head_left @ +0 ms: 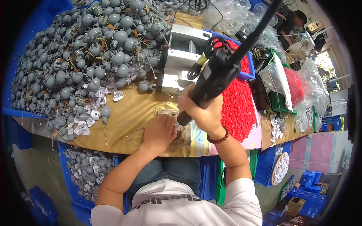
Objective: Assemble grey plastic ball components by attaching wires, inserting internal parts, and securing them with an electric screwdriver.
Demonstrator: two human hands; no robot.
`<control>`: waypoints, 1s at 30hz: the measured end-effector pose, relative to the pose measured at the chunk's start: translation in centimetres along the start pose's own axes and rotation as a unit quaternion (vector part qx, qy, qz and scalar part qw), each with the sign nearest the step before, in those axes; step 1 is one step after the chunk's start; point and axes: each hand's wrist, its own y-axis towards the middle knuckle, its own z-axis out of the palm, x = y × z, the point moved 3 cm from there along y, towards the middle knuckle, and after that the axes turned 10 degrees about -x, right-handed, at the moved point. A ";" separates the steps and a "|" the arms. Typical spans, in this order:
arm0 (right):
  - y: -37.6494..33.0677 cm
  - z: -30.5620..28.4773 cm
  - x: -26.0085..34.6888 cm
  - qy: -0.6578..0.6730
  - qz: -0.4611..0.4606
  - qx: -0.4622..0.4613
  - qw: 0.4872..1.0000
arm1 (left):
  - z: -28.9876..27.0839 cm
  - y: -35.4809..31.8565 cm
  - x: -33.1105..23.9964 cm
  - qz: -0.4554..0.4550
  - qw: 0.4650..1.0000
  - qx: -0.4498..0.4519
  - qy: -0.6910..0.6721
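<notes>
My right hand (203, 113) is wrapped round a black electric screwdriver (217, 73), held tilted over the worktable. A thick black cord runs from its upper end to the top right. Close to its lower end, my left hand (160, 132) rests low on the table with curled fingers pressed together. Whatever those fingers hold is hidden beneath them. A clear, brownish block (183, 139) partly shows beside the left hand. Just right of my right hand lies a heap of small red plastic pieces (237, 113).
Grey round-headed parts with wires (94, 49) are piled at the left, with white plastic pieces (83, 128) along the near edge. A white metal box (181, 58) stands behind my hands. A blue bin (247, 75) holds more red pieces. Another person (292, 28) is at the far right.
</notes>
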 end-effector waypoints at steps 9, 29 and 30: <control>-1.8 -0.2 -1.2 0.028 -0.072 0.045 0.996 | -0.2 0.0 0.1 -0.017 1.000 0.010 0.011; -7.3 -3.3 -8.5 -0.143 -0.191 0.236 0.942 | -0.5 0.1 0.0 -0.016 1.000 0.002 -0.018; -7.3 -3.3 -8.6 -0.195 -0.243 0.239 0.920 | -0.6 0.2 -0.1 -0.019 1.000 0.004 -0.016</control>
